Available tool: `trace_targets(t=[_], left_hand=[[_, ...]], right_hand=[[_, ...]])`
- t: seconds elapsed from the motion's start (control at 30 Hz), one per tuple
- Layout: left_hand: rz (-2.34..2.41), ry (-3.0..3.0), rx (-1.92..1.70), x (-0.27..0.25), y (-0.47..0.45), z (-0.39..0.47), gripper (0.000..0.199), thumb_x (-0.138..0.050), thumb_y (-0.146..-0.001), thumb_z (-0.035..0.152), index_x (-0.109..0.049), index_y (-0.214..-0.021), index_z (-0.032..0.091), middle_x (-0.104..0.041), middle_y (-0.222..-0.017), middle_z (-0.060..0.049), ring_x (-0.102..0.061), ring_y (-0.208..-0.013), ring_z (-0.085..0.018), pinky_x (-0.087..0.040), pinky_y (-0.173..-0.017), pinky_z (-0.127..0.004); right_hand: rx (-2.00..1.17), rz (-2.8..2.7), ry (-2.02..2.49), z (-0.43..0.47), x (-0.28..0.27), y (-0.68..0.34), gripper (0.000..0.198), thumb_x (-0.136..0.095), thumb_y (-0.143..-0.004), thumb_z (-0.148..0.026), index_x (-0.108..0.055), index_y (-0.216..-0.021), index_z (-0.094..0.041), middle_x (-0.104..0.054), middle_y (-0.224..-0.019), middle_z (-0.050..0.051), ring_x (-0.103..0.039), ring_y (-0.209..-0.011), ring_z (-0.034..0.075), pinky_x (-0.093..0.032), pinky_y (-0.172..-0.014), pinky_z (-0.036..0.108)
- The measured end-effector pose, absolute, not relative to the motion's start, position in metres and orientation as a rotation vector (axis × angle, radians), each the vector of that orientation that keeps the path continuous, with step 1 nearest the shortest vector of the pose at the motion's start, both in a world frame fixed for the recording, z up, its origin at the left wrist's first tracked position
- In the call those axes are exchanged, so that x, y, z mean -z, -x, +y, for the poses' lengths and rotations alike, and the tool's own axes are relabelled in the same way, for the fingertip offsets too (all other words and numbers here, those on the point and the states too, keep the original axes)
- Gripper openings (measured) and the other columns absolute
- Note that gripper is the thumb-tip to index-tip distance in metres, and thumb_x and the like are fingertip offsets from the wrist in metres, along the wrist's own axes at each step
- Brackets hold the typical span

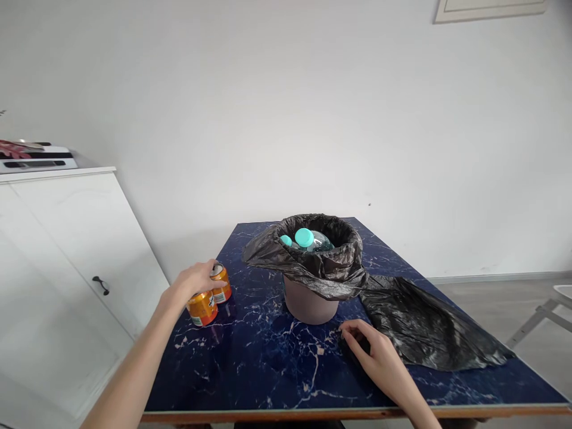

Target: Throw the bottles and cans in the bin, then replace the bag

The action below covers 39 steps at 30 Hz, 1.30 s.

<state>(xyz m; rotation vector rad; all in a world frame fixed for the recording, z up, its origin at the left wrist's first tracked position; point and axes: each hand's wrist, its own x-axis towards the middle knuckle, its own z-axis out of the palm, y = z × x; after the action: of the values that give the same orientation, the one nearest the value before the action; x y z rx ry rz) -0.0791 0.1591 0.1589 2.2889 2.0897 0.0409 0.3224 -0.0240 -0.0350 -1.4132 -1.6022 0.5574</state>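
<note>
Nearest, over the dark blue marble-patterned table [268, 375]: right hand [369, 345], fingers curled, tips close together at the tabletop. Something black shows under it; cannot tell whether the fingers pinch it. To its right a black plastic sheet [429, 325] lies spread out, not inside anything; whether it joins the bag on the bin is unclear.

Left side: nearer can [203, 308] stands upright on the table, just beyond the left wrist. Left hand [199, 277] is closed around the farther can [223, 293], thumb across its front, fingers near its top. Both cans are outside the bin, can bases apparently at table level.

Middle of the table: bin [310, 302], upright, with a black liner [313, 268] folded over its rim, drooping loosely to the left. Inside stand the front bottle [319, 241] and, beside it to the left, a second bottle [286, 240], mostly hidden.

Status, judged from position: lining done; bottles in; cans not in. Partway, I judge.

Count, near to far: hands, 2; plastic sheet, 1; orange cans, 2; bin, 1; liner, 1; bottles, 2 by their teal caps. Anything deeper in the bin is hidden.
</note>
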Motion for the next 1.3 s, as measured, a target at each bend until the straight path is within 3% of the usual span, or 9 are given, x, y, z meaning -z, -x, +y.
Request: trace_targets(t=[0.2, 0.33, 0.4, 0.47, 0.6, 0.83, 0.97, 1.13, 1.3], left_hand=[[2.165, -2.380, -0.276, -0.176, 0.064, 0.149, 0.055, -0.069, -0.088, 0.054, -0.062, -0.135, 0.025, -0.076, -0.131, -0.017, -0.074, -0.117, -0.044, -0.058, -0.086, -0.048], [2.025, -2.417, -1.147, -0.210, 0.039, 0.130, 0.068, -0.069, -0.095, 0.058, -0.046, -0.151, 0.027, -0.066, -0.151, -0.017, -0.066, -0.134, -0.041, -0.057, -0.102, -0.052], [1.661, -2.393, -1.555, -0.227, 0.020, 0.119, 0.068, -0.076, -0.093, 0.056, -0.047, -0.148, 0.029, -0.067, -0.149, -0.013, -0.069, -0.131, -0.036, -0.057, -0.107, -0.050], [1.270, -2.390, -1.678, -0.241, 0.000, 0.112, 0.060, -0.078, -0.093, 0.054, -0.051, -0.142, 0.030, -0.069, -0.146, -0.011, -0.070, -0.129, -0.031, -0.057, -0.109, -0.048], [0.957, -2.451, -1.576, -0.255, -0.039, 0.109, 0.056, -0.081, -0.092, 0.049, -0.054, -0.138, 0.030, -0.071, -0.143, -0.009, -0.071, -0.126, -0.027, -0.057, -0.108, -0.045], [1.066, -2.622, -1.177, -0.246, -0.082, 0.125, 0.058, -0.084, -0.089, 0.050, -0.059, -0.137, 0.028, -0.072, -0.143, -0.010, -0.070, -0.128, -0.032, -0.058, -0.104, -0.047], [1.060, -2.612, -0.997, -0.238, -0.084, 0.131, 0.065, -0.077, -0.095, 0.051, -0.053, -0.151, 0.027, -0.064, -0.157, -0.012, -0.061, -0.145, -0.033, -0.052, -0.118, -0.050], [1.131, -2.539, -1.113, -0.232, -0.059, 0.128, 0.058, -0.061, -0.104, 0.060, -0.054, -0.152, 0.027, -0.061, -0.162, -0.011, -0.057, -0.150, -0.029, -0.047, -0.125, -0.049], [1.495, -2.504, -1.145, -0.219, 0.002, 0.128, 0.055, -0.053, -0.105, 0.059, -0.059, -0.145, 0.022, -0.065, -0.156, -0.014, -0.058, -0.148, -0.033, -0.046, -0.124, -0.050]], right_hand=[[-0.532, -1.605, 1.412, -0.025, 0.033, -0.321, 0.036, -0.051, -0.110, -0.054, -0.074, -0.111, -0.028, -0.077, -0.099, 0.007, -0.073, -0.088, 0.023, -0.055, -0.072, 0.030], [-0.528, -1.595, 1.413, -0.024, 0.033, -0.320, 0.035, -0.052, -0.110, -0.055, -0.074, -0.108, -0.027, -0.076, -0.096, 0.006, -0.073, -0.087, 0.023, -0.056, -0.074, 0.030], [-0.537, -1.596, 1.410, -0.024, 0.033, -0.320, 0.035, -0.052, -0.110, -0.055, -0.074, -0.108, -0.028, -0.076, -0.096, 0.005, -0.072, -0.087, 0.022, -0.055, -0.075, 0.029], [-0.548, -1.596, 1.411, -0.024, 0.033, -0.321, 0.035, -0.051, -0.110, -0.055, -0.073, -0.108, -0.028, -0.075, -0.096, 0.005, -0.072, -0.087, 0.022, -0.055, -0.074, 0.029], [-0.558, -1.600, 1.410, -0.024, 0.034, -0.322, 0.036, -0.051, -0.110, -0.056, -0.073, -0.108, -0.028, -0.075, -0.095, 0.005, -0.073, -0.084, 0.022, -0.054, -0.067, 0.028], [-0.569, -1.601, 1.386, -0.022, 0.038, -0.322, 0.037, -0.049, -0.111, -0.055, -0.071, -0.108, -0.027, -0.076, -0.100, 0.007, -0.073, -0.089, 0.023, -0.055, -0.074, 0.031], [-0.593, -1.620, 1.391, -0.022, 0.039, -0.322, 0.036, -0.046, -0.112, -0.054, -0.070, -0.111, -0.027, -0.075, -0.102, 0.007, -0.072, -0.093, 0.023, -0.054, -0.078, 0.031], [-0.610, -1.617, 1.397, -0.022, 0.037, -0.323, 0.035, -0.046, -0.112, -0.054, -0.068, -0.107, -0.027, -0.074, -0.102, 0.007, -0.071, -0.093, 0.023, -0.053, -0.078, 0.031], [-0.596, -1.612, 1.389, -0.022, 0.034, -0.323, 0.034, -0.048, -0.111, -0.053, -0.069, -0.105, -0.027, -0.074, -0.100, 0.006, -0.072, -0.092, 0.023, -0.054, -0.077, 0.031]])
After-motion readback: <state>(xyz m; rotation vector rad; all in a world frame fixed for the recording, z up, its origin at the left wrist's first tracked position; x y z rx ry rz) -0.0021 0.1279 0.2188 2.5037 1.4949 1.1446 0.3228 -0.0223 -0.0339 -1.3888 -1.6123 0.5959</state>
